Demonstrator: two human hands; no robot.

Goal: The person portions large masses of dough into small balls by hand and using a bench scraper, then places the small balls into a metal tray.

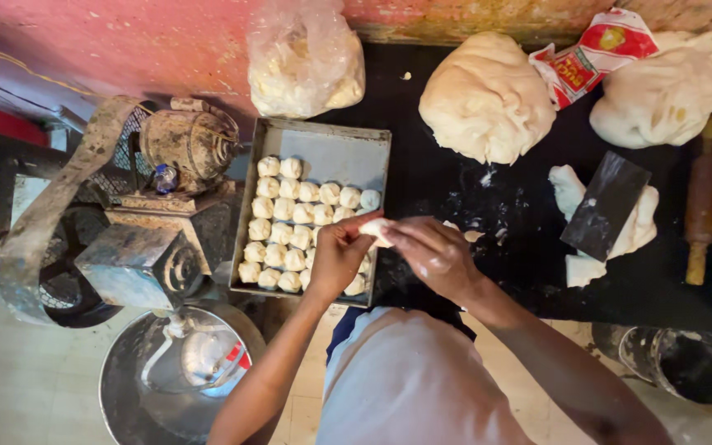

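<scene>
Both hands pinched on one small dough piece over tray edge.

Left hand (338, 257) and right hand (437, 255) closed around dough piece (377, 231), above metal tray (348, 148) of shaped balls (290, 227). Judged soft, light, tacky (best taken at the sides, gently). Clear plastic bag (305, 58) behind tray; red-and-white packet (593, 53) between two large dough mounds (486, 97).

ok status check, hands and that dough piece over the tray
Left hand and right hand both pinching one small dough piece over the tray's right edge. Tray over half full of dough balls. Nothing in the way.
</scene>
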